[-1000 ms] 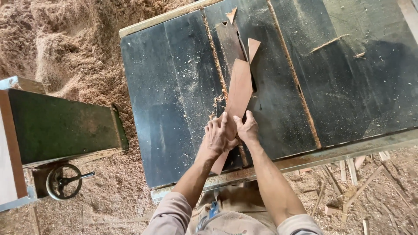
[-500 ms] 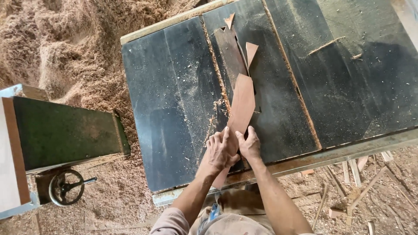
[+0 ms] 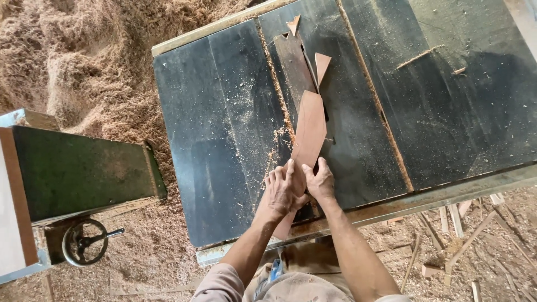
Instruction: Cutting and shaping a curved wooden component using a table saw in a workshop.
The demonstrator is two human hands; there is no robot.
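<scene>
Right now both my hands are down on a curved reddish board (image 3: 306, 137) in the middle of the frame. My left hand (image 3: 281, 192) lies over its near end, fingers spread and pressing flat rather than wrapped around it. My right hand (image 3: 320, 183) sits just beside, thumb and fingers pinching the board's right edge. The board runs away from me along the slot in the dark saw table (image 3: 224, 145), its far end up by a long dark strip (image 3: 293, 64) near the top centre. Two small pointed offcuts (image 3: 321, 62) lie by that strip. Sawdust is sprinkled on the table left of the board. At the left edge of the frame stands a green machine (image 3: 78, 173) with a handwheel (image 3: 84, 242) below it, deep sawdust (image 3: 72, 61) all around.
</scene>
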